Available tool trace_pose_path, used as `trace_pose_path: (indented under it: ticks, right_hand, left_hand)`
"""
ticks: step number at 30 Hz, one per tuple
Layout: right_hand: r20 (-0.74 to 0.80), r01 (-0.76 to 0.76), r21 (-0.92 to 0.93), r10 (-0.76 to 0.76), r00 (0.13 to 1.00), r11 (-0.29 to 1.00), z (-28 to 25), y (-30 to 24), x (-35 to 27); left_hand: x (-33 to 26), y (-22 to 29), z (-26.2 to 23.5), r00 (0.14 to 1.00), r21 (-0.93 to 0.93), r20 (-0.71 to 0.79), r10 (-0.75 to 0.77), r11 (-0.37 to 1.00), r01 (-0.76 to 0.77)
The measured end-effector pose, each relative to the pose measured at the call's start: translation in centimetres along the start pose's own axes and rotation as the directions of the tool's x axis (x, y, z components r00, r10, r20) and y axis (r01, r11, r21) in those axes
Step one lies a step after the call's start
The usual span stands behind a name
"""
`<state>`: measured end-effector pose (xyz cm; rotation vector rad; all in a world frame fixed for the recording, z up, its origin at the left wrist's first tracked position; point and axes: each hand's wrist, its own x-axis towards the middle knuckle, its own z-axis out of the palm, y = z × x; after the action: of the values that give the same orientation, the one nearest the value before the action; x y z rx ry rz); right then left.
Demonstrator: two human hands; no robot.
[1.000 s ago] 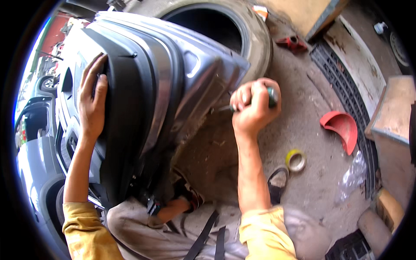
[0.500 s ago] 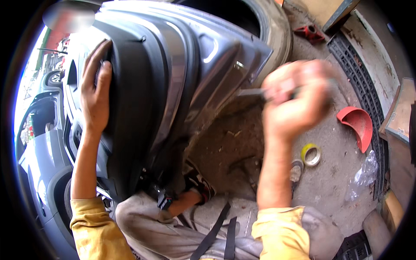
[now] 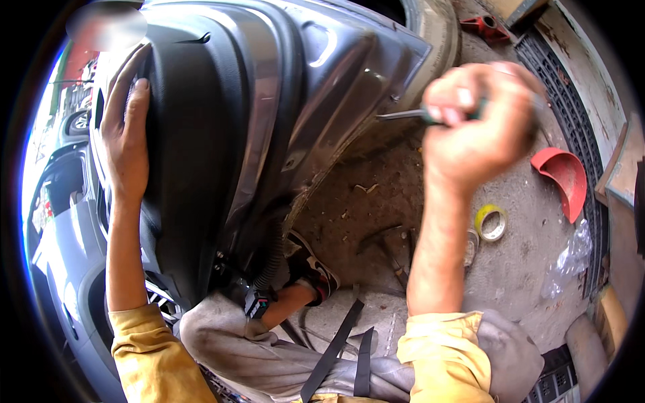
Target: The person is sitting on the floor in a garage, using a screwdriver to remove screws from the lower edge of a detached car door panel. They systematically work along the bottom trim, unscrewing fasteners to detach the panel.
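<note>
A car door (image 3: pixel 336 87) stands in front of me, with black inner trim (image 3: pixel 195 127) on its left and bare grey metal on its right. My left hand (image 3: pixel 127 138) lies against the left side of the trim, fingers stretched and thumb apart. In my closed right hand (image 3: pixel 477 127) is a screwdriver (image 3: pixel 401 115) with a dark green handle, partly hidden by the fingers. Its thin metal shaft points left toward the door's lower metal edge. Whether the tip touches the metal I cannot tell.
A tire (image 3: pixel 440 40) stands behind the door. Yellow tape (image 3: pixel 491 222), a red curved piece (image 3: pixel 564 181), clear plastic (image 3: pixel 568 265) and a hammer-like tool (image 3: pixel 386 248) lie on the ground. Black grating (image 3: pixel 557 87) runs along the right; a grey car (image 3: pixel 77 235) is at left.
My right hand has moved up and right with the screwdriver, whose shaft shows more sharply. The left hand remains against the trim, while the view has shifted slightly.
</note>
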<state>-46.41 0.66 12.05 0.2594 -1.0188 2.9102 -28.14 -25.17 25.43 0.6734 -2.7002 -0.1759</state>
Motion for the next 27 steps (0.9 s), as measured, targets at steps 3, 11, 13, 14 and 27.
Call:
trace_pose_path:
  ticks: [3, 11, 13, 14, 27]
  right_hand:
    - [-0.107, -0.140, -0.027, 0.137, 0.985, 0.990, 0.2, 3.2, -3.0]
    - [-0.089, -0.143, -0.087, 0.135, 0.987, 0.986, -0.5, 4.7, -5.2]
    - [-0.117, -0.220, -0.111, 0.207, 0.971, 0.969, -0.1, 5.9, -8.2]
    - [-0.115, -0.267, -0.122, 0.254, 0.960, 0.956, -0.1, 5.9, -8.9]
    - [-0.090, -0.110, 0.095, 0.118, 0.989, 0.989, -1.3, 4.6, -7.3]
  left_hand:
    - [0.3, 0.1, 0.4, 0.998, 0.071, -0.030, 0.046, 0.997, -0.044]
    - [0.5, 0.9, 0.2, 0.999, 0.032, -0.030, 0.042, 0.999, -0.041]
    - [0.5, 1.1, 0.6, 0.998, 0.018, -0.043, 0.048, 0.999, -0.047]
    - [0.6, 1.2, 0.6, 0.998, 0.016, -0.043, 0.051, 0.999, -0.050]
    - [0.5, -0.6, -0.4, 0.999, 0.043, -0.044, 0.020, 0.999, -0.018]
